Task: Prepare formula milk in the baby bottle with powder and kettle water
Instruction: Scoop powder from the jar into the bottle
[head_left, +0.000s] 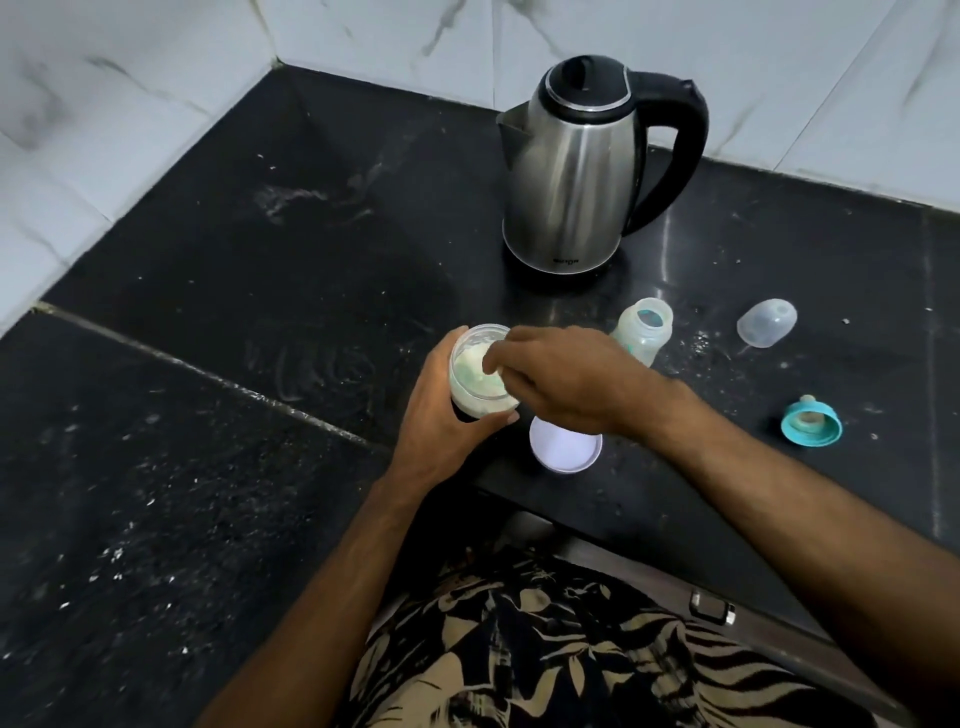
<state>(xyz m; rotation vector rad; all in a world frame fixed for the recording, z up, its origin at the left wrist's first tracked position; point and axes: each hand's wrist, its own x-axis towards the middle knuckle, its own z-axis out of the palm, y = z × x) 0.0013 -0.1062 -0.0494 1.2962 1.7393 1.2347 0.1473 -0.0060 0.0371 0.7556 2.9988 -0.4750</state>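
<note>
The baby bottle stands open on the dark worktop close to its front edge, its long axis near upright and the mouth facing up with a slight lean toward the kettle; left uncapped like that, it looks ready to take powder and then water. Its teal teat ring lies further right along the front edge, and the clear cap lies on its side well apart behind it, both out of the way of the filling. Just left of the bottle, the left hand wraps its fingers round the powder jar, probably to steady it, while the right hand dips curled fingertips into the jar's mouth; whether they pinch a scoop I cannot tell. The jar's white lid lies flat at the front edge beneath the right wrist. The steel kettle stands upright behind, spout pointing left, handle toward the right wall.
</note>
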